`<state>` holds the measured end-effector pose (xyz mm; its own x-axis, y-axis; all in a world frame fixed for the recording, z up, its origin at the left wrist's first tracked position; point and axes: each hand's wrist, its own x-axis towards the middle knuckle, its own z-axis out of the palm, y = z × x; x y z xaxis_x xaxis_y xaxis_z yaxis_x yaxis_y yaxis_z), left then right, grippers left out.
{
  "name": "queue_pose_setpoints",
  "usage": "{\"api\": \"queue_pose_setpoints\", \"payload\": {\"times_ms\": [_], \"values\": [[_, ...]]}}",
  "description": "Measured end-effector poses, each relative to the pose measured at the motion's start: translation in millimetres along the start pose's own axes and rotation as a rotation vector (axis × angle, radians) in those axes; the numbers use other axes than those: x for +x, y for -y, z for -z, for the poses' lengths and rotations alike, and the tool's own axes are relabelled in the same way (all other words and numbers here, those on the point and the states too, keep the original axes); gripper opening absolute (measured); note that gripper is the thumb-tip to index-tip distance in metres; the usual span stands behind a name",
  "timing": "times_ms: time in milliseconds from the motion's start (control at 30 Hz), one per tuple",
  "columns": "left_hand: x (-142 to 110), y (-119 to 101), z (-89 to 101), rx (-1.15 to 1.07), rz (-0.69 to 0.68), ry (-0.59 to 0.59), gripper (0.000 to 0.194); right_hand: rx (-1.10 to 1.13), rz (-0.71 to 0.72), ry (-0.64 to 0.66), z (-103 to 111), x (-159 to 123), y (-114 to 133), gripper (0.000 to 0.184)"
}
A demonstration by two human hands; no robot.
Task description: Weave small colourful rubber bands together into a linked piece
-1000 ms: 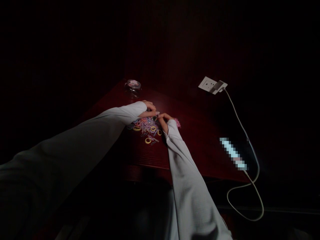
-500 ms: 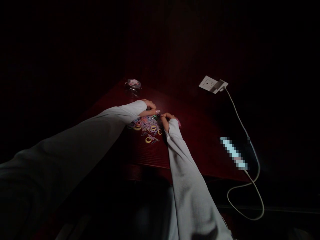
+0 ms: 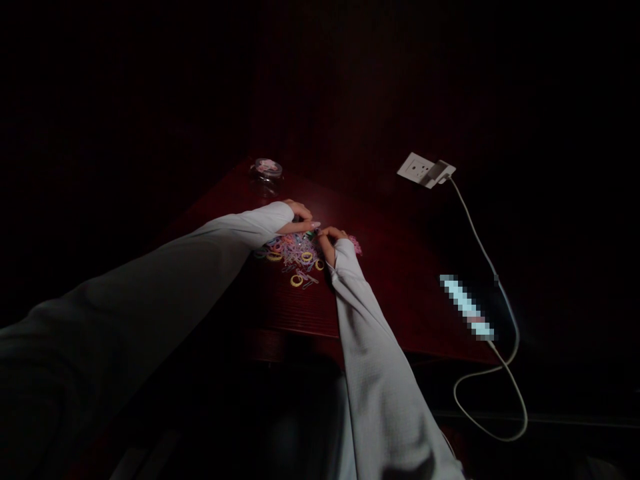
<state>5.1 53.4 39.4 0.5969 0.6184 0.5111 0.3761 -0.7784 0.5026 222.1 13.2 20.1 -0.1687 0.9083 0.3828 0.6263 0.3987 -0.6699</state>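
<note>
Pile of small coloured bands and clips (image 3: pixel 295 250) on dark red table (image 3: pixel 300 317); lies just on the wearer's side of left hand (image 3: pixel 299 215) and directly left of right hand (image 3: pixel 333 239), top edge running under the fingertips. Mix of purple, pink, blue, plus yellow rings.

Left hand: palm down, fingers curled together, thumb stretched toward the right hand. Right hand: bent inward, thumb and index brought close. Fingertips of both nearly meet over the pile's far right edge. Tiny purplish piece (image 3: pixel 318 231) shows there, near the right fingertips; can't tell whether it's pinched, or by which hand. Green bit (image 3: pixel 310 234) just under left thumb.

One yellow ring (image 3: pixel 297 281) sits apart from the heap, nearer the wearer than both hands; slim clips (image 3: pixel 311 283) just right of it. Second yellow ring (image 3: pixel 319 265) near right wrist, on its left. Pink cluster (image 3: pixel 355 245) just beside right hand, on its right.

Container: clear jar (image 3: pixel 267 183), beyond left hand and a bit left, upright, pinkish pattern on top. Contents too dark to make out.

Well right of right hand: wall socket (image 3: pixel 414 168) with plugged-in charger (image 3: pixel 441 173), white cable (image 3: pixel 470 223) down to pixelated bright device (image 3: pixel 467 307). Both arms in pale grey sleeves (image 3: pixel 385 373).
</note>
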Motion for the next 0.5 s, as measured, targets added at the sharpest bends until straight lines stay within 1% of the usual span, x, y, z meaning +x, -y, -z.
{"api": "queue_pose_setpoints", "payload": {"times_ms": [233,333,500], "values": [[1.7,0.3,0.3,0.002,0.003,0.023,0.052,-0.010,0.007,0.021,0.9,1.4,2.6,0.023],[1.5,0.3,0.1,0.000,0.001,0.011,0.052,-0.014,0.022,0.034,1.7,1.2,2.5,0.021],[0.1,0.1,-0.8,0.009,0.011,-0.009,0.053,-0.023,0.043,0.031,-2.8,1.6,-1.8,0.026]]}}
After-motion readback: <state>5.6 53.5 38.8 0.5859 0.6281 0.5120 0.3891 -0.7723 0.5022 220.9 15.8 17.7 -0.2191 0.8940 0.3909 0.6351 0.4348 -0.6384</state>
